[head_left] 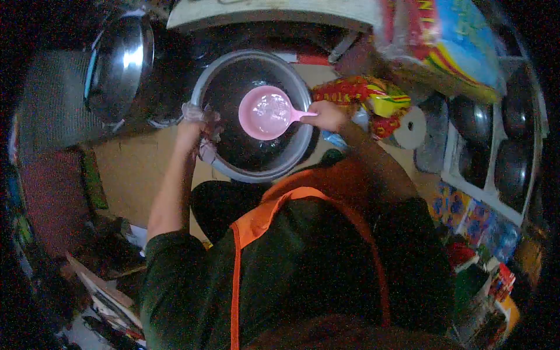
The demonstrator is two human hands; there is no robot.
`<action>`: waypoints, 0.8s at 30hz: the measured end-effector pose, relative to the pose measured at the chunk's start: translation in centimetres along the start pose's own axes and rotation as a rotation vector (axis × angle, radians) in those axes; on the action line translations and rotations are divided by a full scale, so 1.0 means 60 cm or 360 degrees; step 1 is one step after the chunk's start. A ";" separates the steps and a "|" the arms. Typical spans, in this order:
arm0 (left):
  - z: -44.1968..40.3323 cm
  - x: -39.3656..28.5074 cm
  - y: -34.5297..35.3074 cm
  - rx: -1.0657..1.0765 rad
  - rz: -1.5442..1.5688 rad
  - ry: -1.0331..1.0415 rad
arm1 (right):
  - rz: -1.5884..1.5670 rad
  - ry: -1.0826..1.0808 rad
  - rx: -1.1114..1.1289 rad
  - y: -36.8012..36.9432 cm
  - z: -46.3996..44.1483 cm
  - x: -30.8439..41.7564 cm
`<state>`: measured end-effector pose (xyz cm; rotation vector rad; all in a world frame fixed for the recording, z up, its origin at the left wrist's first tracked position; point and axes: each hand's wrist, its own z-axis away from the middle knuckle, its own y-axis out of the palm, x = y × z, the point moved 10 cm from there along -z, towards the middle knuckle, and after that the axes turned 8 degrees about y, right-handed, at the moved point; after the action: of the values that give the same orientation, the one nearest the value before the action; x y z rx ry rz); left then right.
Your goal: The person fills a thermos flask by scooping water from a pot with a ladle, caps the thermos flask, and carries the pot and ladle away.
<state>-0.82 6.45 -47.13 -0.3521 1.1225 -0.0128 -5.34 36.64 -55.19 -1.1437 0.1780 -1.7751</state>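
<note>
A large grey basin (204, 84) sits in front of me, its inside dark. Over its middle is a pink dipper (249, 123) with shiny, clear liquid in its bowl. My right hand (329, 115) grips the dipper's handle at the basin's right side. At the left rim, my left hand (191, 129) is closed on a crumpled pale cloth (207, 150), part of which hangs down along the rim. Whether that is fabric or thin plastic is hard to tell in the dim light.
A red and yellow printed bag (385, 96) lies right of the basin, beside a white roll (410, 127). Above them hangs a big colourful sack (449, 44). A shiny metal pan (125, 64) stands at left. Flattened cardboard (137, 175) covers the floor.
</note>
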 end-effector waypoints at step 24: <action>0.303 -0.415 0.359 0.0699 0.0113 0.0189 | -0.1287 0.0547 -0.0776 -0.144 0.624 -0.240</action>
<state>0.72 36.35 -24.37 0.0819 1.2136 -0.2169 18.64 65.60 -38.70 -1.3457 0.4117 -2.7557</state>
